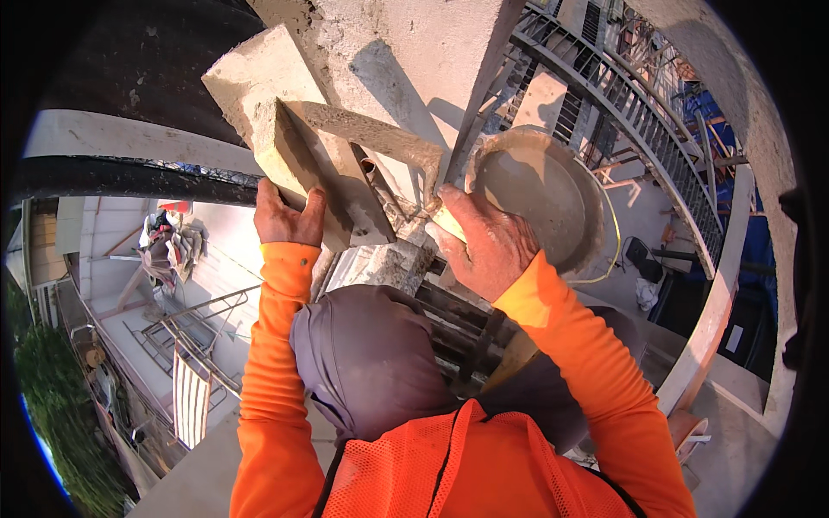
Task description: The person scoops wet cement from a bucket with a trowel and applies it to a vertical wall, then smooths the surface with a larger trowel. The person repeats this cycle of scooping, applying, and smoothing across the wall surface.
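Observation:
My right hand [490, 237] is closed around the pale handle of a trowel [367, 128]. Grey mortar coats the trowel's blade, which reaches up and left across a light block-like ledge [259, 82]. In my left hand [289, 216], the fingers and thumb grip the lower end of a flat, mortar-smeared board [298, 155]. The board stands tilted beside the trowel's blade; whether the two touch I cannot tell. Just right of my right hand is a round tub [596, 216] with wet grey mortar [540, 194] in it.
A rough concrete column [414, 60] rises ahead. Metal scaffold grating [622, 95] curves along the right, near a pale rail [717, 302]. Far below at left lie a pale floor, a metal frame [194, 328] and a heap of cloths or sacks [168, 246]. My bent knee [371, 354] is close beneath my hands.

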